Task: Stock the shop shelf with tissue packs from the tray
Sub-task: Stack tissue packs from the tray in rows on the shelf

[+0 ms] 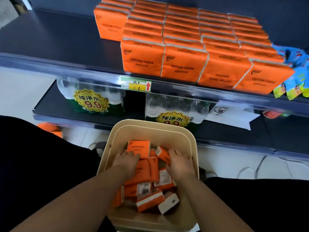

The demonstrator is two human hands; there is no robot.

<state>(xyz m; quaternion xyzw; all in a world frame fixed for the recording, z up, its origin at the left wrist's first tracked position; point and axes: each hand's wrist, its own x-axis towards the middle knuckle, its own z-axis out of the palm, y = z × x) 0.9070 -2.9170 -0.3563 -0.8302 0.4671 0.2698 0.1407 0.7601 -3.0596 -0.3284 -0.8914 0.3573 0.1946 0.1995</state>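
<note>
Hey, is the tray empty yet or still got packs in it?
Still holding packs. The tray has a loose, jumbled pile of orange tissue packs, and both hands, left and right, are reaching into it.

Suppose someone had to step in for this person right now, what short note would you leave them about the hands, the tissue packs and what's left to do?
Left hand: down in the beige tray, fingers on an upright orange tissue pack; a firm grip is not clear.
Right hand: also in the tray, spread over the loose packs; not clearly holding one.
Done: the shelf already carries several rows of orange packs on its right part, above the price tag.
Left: many packs lie jumbled in the tray. The shelf's left part is bare, so I would fill there next.
</note>
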